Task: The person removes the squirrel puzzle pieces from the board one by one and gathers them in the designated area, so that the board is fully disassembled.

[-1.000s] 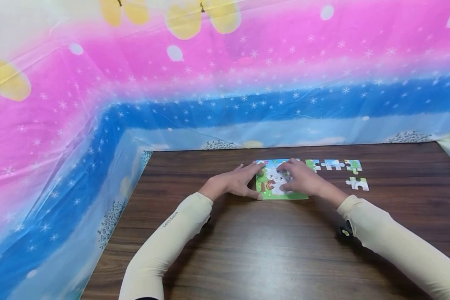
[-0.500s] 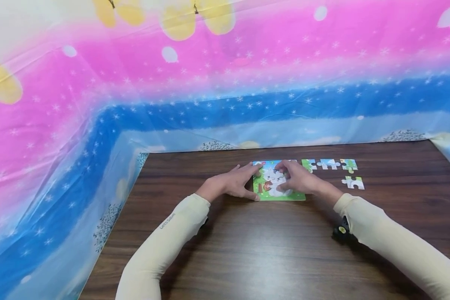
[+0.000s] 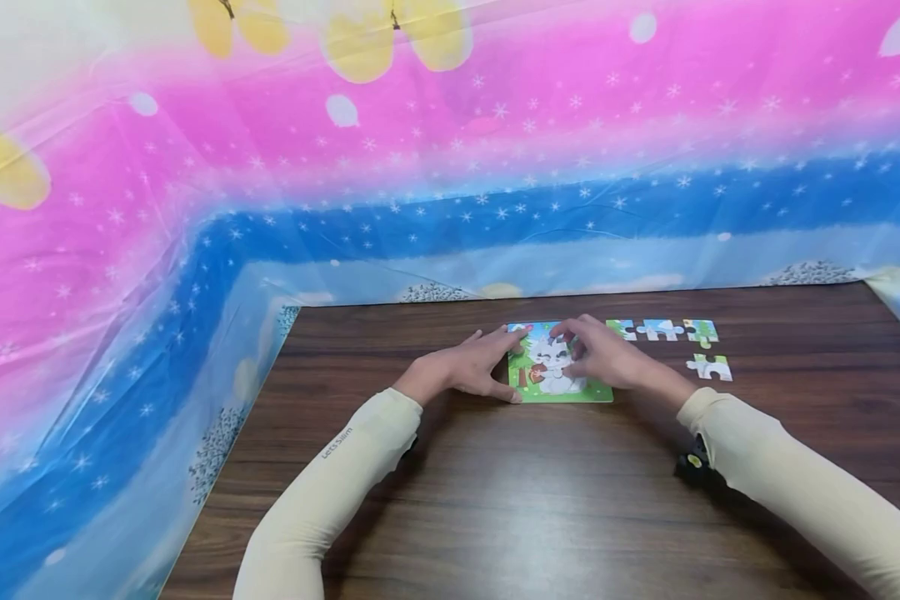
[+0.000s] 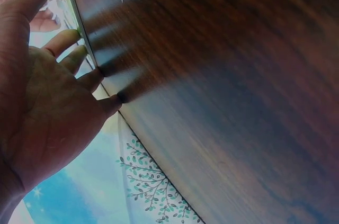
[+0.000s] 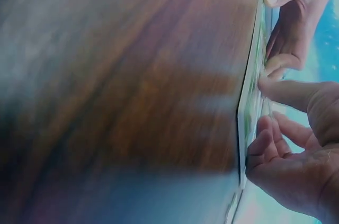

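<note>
A picture puzzle [image 3: 562, 392] with a white cartoon animal on a green and blue ground lies flat on the dark wooden table. My left hand [image 3: 480, 362] is spread at its left side, fingertips on the upper left corner and thumb at the lower left. My right hand [image 3: 603, 354] rests over its right half, thumb and index finger apart and touching the picture. In the right wrist view the thumb [image 5: 291, 92] presses on the puzzle's face while the other fingers bend. That hand covers the puzzle's upper right part; whether a separate piece lies under the fingertips cannot be told.
To the puzzle's right lie several loose puzzle pieces: a row of three, with the middle piece [image 3: 660, 330] showing blue and white, and a lower piece [image 3: 711, 367] mostly white. A patterned cloth [image 3: 450, 200] hangs behind the wooden table [image 3: 495, 492].
The right hand's thumb and fingers have shifted slightly over the picture. The left hand keeps its place at the puzzle's edge. The whole head view has moved a little.
</note>
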Demonstrator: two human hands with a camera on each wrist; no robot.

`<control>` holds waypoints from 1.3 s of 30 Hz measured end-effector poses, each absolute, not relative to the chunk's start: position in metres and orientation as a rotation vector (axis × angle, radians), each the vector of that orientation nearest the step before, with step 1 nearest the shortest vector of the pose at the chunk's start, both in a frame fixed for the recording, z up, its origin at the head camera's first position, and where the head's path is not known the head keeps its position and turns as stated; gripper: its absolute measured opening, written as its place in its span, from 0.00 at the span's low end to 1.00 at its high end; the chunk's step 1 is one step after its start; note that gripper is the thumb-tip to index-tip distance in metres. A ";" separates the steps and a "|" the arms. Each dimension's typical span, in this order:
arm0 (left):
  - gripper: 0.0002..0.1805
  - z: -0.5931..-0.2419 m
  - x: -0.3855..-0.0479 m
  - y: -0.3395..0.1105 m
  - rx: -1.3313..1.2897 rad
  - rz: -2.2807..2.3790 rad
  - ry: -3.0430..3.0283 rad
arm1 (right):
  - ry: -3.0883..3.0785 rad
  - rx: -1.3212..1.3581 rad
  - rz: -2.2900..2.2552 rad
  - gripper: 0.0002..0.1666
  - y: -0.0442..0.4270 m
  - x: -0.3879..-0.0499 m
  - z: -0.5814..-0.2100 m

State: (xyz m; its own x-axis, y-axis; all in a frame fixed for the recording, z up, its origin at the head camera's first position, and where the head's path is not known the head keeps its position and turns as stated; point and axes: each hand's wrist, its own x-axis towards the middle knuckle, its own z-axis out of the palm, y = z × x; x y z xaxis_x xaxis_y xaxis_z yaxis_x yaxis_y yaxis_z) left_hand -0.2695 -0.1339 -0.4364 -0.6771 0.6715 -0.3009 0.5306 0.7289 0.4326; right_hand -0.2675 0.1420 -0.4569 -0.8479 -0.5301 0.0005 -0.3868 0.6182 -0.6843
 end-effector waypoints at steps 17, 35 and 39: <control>0.62 -0.435 -0.267 -0.131 0.923 0.422 2.488 | 2.737 -0.745 -1.056 0.35 0.180 -0.256 -0.450; 0.62 -0.435 -0.267 -0.134 0.903 0.418 2.465 | 2.899 -0.672 -0.779 0.34 0.279 -0.243 -0.454; 0.62 -0.435 -0.267 -0.134 0.905 0.420 2.464 | 2.858 -0.709 -0.782 0.33 0.286 -0.245 -0.454</control>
State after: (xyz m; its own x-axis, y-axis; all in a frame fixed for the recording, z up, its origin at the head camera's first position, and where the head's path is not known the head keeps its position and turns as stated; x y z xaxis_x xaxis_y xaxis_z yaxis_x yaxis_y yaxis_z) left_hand -0.2674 -0.1338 -0.4350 -0.6669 0.6685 -0.3291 0.5219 0.7344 0.4339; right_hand -0.2449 0.2856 -0.4535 -0.8874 -0.4599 0.0307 -0.4115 0.7603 -0.5026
